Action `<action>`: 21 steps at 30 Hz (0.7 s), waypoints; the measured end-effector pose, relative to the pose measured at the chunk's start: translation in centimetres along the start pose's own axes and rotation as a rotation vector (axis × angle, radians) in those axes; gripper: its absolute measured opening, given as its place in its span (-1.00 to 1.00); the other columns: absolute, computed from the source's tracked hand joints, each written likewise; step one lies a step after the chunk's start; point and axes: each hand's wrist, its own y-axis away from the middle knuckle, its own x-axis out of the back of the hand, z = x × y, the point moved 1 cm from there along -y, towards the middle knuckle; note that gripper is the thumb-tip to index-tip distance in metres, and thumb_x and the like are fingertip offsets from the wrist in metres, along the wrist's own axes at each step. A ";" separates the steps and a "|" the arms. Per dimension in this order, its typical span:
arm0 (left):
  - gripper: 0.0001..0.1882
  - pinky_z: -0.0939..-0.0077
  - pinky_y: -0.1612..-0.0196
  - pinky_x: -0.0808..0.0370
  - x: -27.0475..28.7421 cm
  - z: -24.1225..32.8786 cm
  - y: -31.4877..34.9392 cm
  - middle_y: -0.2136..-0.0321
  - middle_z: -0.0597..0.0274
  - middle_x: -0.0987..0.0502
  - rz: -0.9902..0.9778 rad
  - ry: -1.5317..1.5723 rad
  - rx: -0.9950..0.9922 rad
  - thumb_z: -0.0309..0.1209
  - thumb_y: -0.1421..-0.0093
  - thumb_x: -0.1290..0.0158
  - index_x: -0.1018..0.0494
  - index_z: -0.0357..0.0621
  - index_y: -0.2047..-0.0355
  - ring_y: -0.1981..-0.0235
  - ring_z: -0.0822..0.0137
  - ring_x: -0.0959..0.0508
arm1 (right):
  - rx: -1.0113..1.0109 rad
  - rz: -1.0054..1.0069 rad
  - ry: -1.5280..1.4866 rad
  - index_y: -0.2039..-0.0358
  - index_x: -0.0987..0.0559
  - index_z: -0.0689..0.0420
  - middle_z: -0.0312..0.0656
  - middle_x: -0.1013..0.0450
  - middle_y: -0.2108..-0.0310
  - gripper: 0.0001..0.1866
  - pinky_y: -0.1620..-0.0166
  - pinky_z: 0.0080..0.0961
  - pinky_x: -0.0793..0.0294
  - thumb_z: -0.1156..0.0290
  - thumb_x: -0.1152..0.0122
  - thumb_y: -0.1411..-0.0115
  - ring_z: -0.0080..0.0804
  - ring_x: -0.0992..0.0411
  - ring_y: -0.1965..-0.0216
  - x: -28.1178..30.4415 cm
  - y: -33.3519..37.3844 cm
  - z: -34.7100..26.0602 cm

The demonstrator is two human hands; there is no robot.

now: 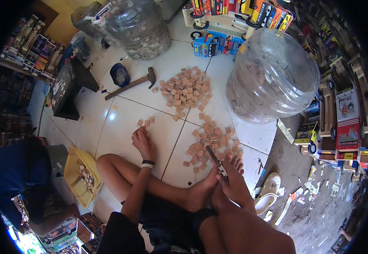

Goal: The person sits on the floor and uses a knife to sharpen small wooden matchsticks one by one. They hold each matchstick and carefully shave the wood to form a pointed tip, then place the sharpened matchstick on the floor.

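Note:
My left hand (144, 142) reaches down to the white tiles, its fingers loosely bent and apart. A few small square wooden pieces (147, 123) lie just beyond its fingertips. My right hand (234, 180), by my crossed feet, is closed round a slim dark tool (212, 155) with a flat blade-like end and a black-and-white grip; its exact kind is unclear. That tool points up and left over a loose heap of wooden squares (211, 139). Farther away lies a second, denser heap of wooden squares (186, 89).
A hammer (133, 84) lies by a dark blue bowl (119, 75). Large clear plastic containers (273, 76) stand beyond the heaps. At left are a yellow tub (80, 173) and another person (23, 178). A pale clog (268, 192) and toy trucks (218, 44) are at right and back.

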 end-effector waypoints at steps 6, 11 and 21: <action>-0.58 -0.01 -0.13 -0.25 -2.4 -0.1 -5.0 0.01 0.08 -0.43 0.014 0.061 0.028 -0.61 -0.25 -0.02 -0.45 -0.08 -0.13 -0.10 -0.01 -0.38 | 0.035 0.039 0.026 -0.26 -0.41 0.34 0.40 -0.38 -0.19 -0.48 -0.34 0.14 -0.20 0.36 -0.20 -0.36 0.46 -0.27 -0.29 -0.3 -0.1 0.0; -0.57 0.02 -0.11 -0.25 -1.6 1.4 -6.7 0.01 0.12 -0.44 0.043 0.001 -0.062 -0.63 -0.23 -0.04 -0.47 -0.05 -0.11 -0.10 0.02 -0.39 | -0.012 0.010 -0.054 -0.31 -0.35 0.35 0.39 -0.34 -0.25 -0.44 -0.37 0.14 -0.15 0.34 -0.17 -0.39 0.45 -0.22 -0.34 0.2 0.4 0.1; -0.61 0.09 -0.01 -0.27 -1.0 2.3 -6.2 0.13 0.20 -0.51 -0.268 -0.146 -0.310 -0.67 -0.15 -0.09 -0.52 0.03 0.04 -0.01 0.07 -0.47 | 0.104 0.017 0.005 -0.36 -0.32 0.33 0.26 -0.47 -0.15 -0.37 -0.27 -0.13 -0.35 0.36 -0.25 -0.36 0.22 -0.44 -0.21 0.2 -0.8 0.5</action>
